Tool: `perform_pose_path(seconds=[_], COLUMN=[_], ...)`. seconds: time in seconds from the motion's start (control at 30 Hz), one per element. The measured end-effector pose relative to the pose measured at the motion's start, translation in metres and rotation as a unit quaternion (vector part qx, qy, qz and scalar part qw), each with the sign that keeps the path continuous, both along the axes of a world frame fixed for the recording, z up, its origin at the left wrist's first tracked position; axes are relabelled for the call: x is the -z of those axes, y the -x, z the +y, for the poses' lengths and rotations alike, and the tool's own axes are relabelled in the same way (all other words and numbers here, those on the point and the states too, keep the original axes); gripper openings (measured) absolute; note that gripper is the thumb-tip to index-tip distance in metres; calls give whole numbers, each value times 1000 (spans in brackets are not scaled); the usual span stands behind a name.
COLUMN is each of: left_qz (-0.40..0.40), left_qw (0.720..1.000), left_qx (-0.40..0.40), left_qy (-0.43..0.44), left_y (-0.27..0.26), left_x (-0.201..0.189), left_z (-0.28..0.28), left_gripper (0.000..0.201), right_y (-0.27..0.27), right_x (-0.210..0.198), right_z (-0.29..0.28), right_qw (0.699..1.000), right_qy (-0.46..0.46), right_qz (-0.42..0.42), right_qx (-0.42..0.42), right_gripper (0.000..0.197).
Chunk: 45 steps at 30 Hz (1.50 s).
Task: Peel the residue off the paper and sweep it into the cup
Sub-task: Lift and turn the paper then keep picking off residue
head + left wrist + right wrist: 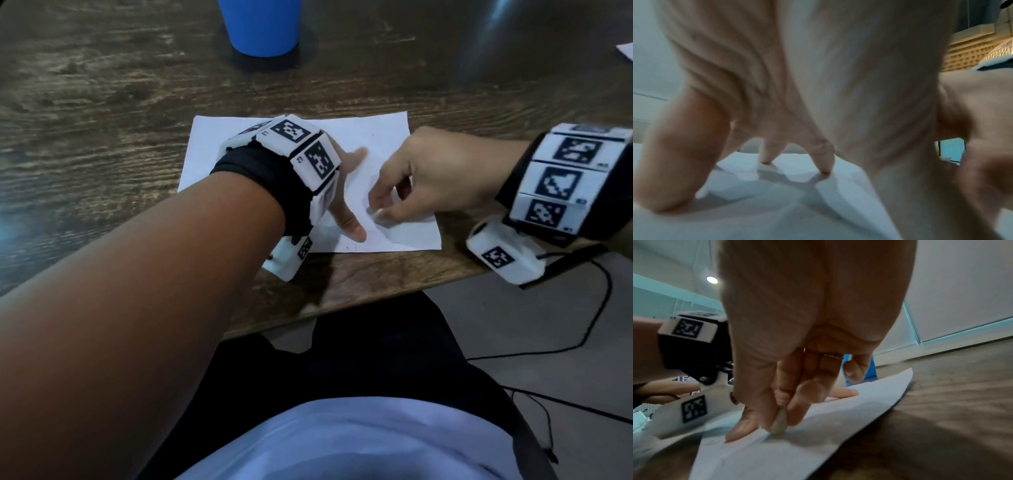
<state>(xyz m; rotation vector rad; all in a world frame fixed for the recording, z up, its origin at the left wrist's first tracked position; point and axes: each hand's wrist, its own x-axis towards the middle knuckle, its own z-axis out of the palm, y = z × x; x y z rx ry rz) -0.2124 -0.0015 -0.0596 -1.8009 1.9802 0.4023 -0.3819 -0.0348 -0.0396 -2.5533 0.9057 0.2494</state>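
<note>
A white sheet of paper [387, 137] lies on the dark wooden table [102, 102] near its front edge. My left hand [346, 219] presses on the sheet's left half with fingers spread; its fingertips [826, 170] touch the paper [777, 211]. My right hand [380, 209] reaches in from the right and pinches a small grey lump [779, 423] between thumb and fingers, its lower end against the paper [838, 426]. A blue cup [260, 24] stands upright at the back of the table, beyond the sheet, and shows behind my fingers in the right wrist view [871, 368].
The table's front edge [342, 308] runs just below the sheet, with my lap under it. Black cables [599, 308] hang off the right side. The corner of another white sheet [625, 51] shows at the far right.
</note>
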Motion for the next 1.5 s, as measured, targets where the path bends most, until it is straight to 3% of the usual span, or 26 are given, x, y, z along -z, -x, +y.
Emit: perform_pose_path(seconds=[0.07, 0.17, 0.23, 0.33, 0.47, 0.67, 0.77, 0.9, 1.1, 1.3, 1.43, 1.5], left_qz=[14, 8, -7, -38, -45, -29, -30, -38, -56, -55, -59, -51], left_qw=[1000, 999, 999, 998, 998, 997, 996, 997, 996, 997, 997, 998], left_qx=[17, 35, 28, 31, 31, 41, 64, 50, 52, 48, 33, 28], left_qy=[-7, -7, -25, -41, -35, -57, -45, -32, -34, -35, -35, -38], left_y=[5, 12, 13, 15, 20, 4, 0, -4, -1, 5, 11, 13], left_x=[-7, -14, -12, -10, -12, -17, -14, -9, -10, -10, -9, -8], left_z=[-2, -7, -7, -5, -7, -6, -3, -4, -6, 4, 3, 1], left_gripper=[123, 106, 112, 127, 128, 116, 106, 123, 128, 127, 127, 129], right_y=[4, 3, 3, 11, 14, -1, -10, -6, 7, -10, -7, -5], right_x=[-2, 1, 3, -3, -12, -8, 2, 4, -14, -9, -10, -16], right_z=[2, 1, 6, 11, 7, 24, 28, 25, 15, 23, 20, 15], right_qw=[1000, 992, 988, 996, 992, 995, 986, 987, 985, 991, 982, 976], right_qy=[17, 126, 147, 64, 63, 61, 92, 73, 20, 47, 29, 26], right_qz=[0, -4, 10, 43, 106, -35, -44, -12, 140, 39, 140, 191], right_qx=[-2, -14, -42, -36, -21, -70, -129, -142, -98, -122, -119, -103], right_gripper=[6, 13, 15, 8, 9, 9, 17, 15, 9, 12, 8, 19])
